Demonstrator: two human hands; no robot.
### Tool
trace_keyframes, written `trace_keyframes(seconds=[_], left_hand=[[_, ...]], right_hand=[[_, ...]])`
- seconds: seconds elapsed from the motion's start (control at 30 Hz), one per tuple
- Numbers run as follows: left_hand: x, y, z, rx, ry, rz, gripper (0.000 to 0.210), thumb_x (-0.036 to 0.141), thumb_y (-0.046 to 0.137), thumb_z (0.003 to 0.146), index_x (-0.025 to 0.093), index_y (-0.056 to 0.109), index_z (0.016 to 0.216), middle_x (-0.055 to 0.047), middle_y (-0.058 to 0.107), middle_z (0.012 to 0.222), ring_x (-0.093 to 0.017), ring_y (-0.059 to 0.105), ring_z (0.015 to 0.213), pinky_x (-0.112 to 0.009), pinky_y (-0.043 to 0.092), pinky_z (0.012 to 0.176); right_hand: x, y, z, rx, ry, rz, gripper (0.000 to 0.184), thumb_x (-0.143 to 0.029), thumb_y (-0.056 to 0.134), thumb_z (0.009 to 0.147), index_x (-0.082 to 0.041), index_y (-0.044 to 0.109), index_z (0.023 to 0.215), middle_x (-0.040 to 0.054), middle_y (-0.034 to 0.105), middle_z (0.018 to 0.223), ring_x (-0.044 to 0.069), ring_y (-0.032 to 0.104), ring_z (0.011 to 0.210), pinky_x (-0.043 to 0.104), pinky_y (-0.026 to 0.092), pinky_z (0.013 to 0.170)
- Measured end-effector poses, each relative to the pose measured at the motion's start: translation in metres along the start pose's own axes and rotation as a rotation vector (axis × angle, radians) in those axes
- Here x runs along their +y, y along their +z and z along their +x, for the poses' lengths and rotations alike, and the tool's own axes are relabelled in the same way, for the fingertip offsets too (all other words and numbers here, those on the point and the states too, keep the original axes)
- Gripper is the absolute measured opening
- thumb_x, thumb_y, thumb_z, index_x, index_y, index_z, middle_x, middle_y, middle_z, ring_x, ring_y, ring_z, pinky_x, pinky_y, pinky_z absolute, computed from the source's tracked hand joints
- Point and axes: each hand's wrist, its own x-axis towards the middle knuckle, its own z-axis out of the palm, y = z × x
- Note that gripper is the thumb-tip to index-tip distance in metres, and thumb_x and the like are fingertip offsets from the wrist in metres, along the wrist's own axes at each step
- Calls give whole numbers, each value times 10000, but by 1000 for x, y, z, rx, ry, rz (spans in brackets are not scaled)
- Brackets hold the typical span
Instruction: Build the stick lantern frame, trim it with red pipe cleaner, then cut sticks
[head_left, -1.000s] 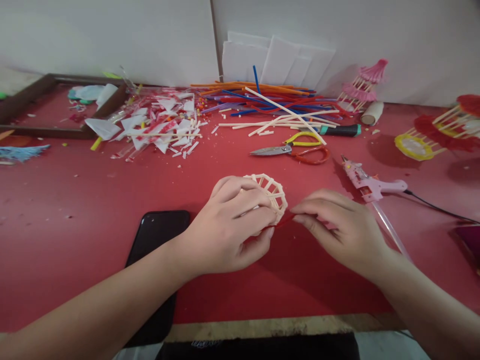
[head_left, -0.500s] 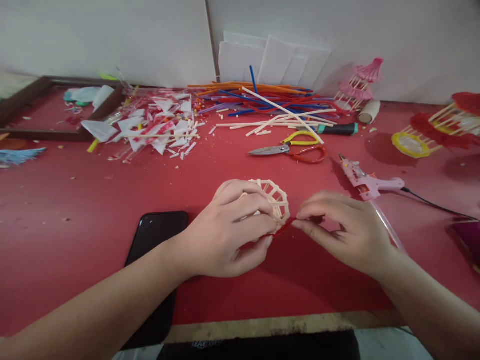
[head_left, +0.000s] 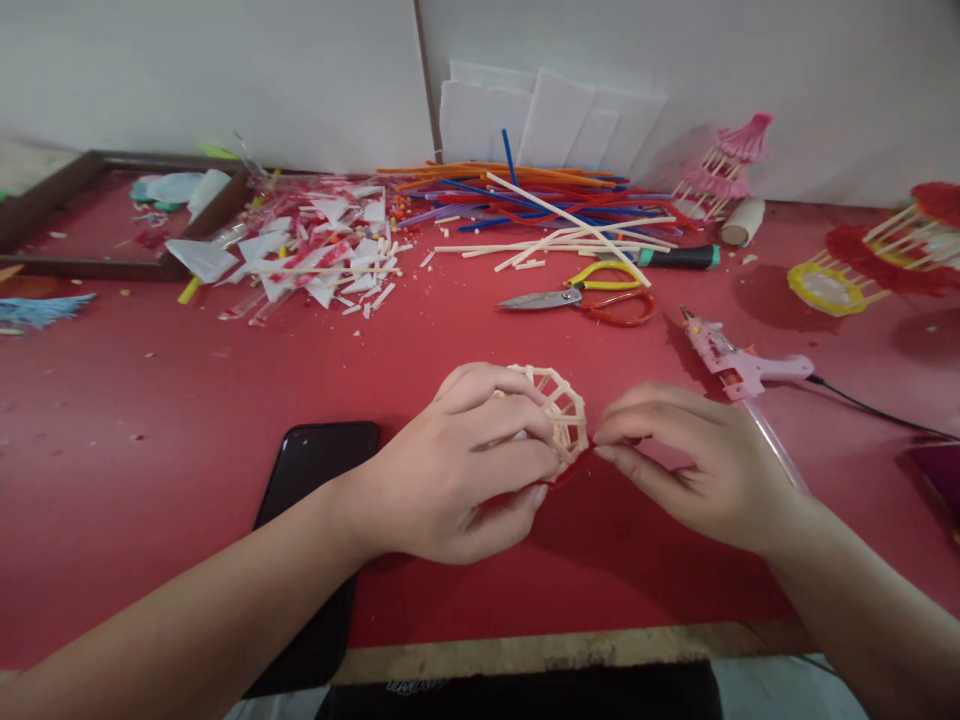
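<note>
My left hand [head_left: 472, 465] is closed around a small round frame of pale wooden sticks [head_left: 571, 405], its many-sided rim and spokes showing past my fingertips. Along the frame's near edge runs a red pipe cleaner [head_left: 568, 472], partly hidden under my left fingers. The thumb and forefinger of my right hand [head_left: 667, 455] are pinched on the free end of this pipe cleaner, just right of the frame. Most of the frame's left side is covered by my left hand.
A black phone [head_left: 319, 440] lies under my left forearm. Scissors [head_left: 577, 295], a pink glue gun [head_left: 742, 365], a cutter [head_left: 679, 257] and a heap of pipe cleaners [head_left: 510, 195] with sticks lie beyond. Scraps [head_left: 322, 250] and a wooden frame [head_left: 90, 268] are at left; stick models [head_left: 832, 290] at right.
The stick frame and my left hand have shifted slightly right and down in view. My right pinch now sits closer to the frame's edge, and less red shows between the hands.
</note>
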Motion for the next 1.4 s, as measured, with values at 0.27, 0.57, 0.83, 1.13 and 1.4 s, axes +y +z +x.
trace_keyframes(seconds=[0.27, 0.57, 0.83, 1.13, 1.4], left_hand=[[-1, -1, 0, -3, 12, -12, 149, 126, 600, 803, 204, 646, 920, -10, 721, 973, -201, 588, 1072, -401, 428, 1065], [-2, 0, -2, -48, 30, -51, 146, 134, 588, 810, 206, 643, 924, -4, 725, 1028, -214, 576, 1139, -426, 396, 1075], [4, -1, 0, 17, -23, 0, 130, 162, 561, 784, 198, 604, 902, -19, 729, 1018, -213, 609, 1011, -421, 444, 973], [3, 5, 0, 64, -44, 68, 188, 213, 631, 817, 177, 617, 1001, -62, 716, 1067, -231, 620, 997, -426, 465, 931], [6, 8, 3, 88, -61, 174, 113, 199, 614, 831, 179, 645, 937, -44, 718, 976, -212, 590, 898, -407, 460, 877]], right_hand=[[1, -2, 0, -15, -30, 2, 84, -113, 595, 903, -182, 632, 931, 26, 668, 906, 93, 612, 845, 197, 489, 774], [3, -2, 0, -16, -90, 30, 234, -94, 577, 901, -176, 674, 1097, 54, 671, 954, 114, 630, 871, 218, 519, 759], [6, -3, 0, -65, -79, 63, 230, -121, 554, 923, -222, 680, 1086, 58, 703, 983, 144, 651, 904, 271, 545, 769], [-7, 3, 0, 2, -6, 31, 162, -123, 601, 903, -190, 683, 1026, 38, 706, 920, 113, 660, 842, 217, 547, 753], [-17, 10, -3, 19, 26, 19, 134, -153, 587, 923, -203, 671, 1015, 32, 720, 928, 115, 671, 827, 225, 553, 750]])
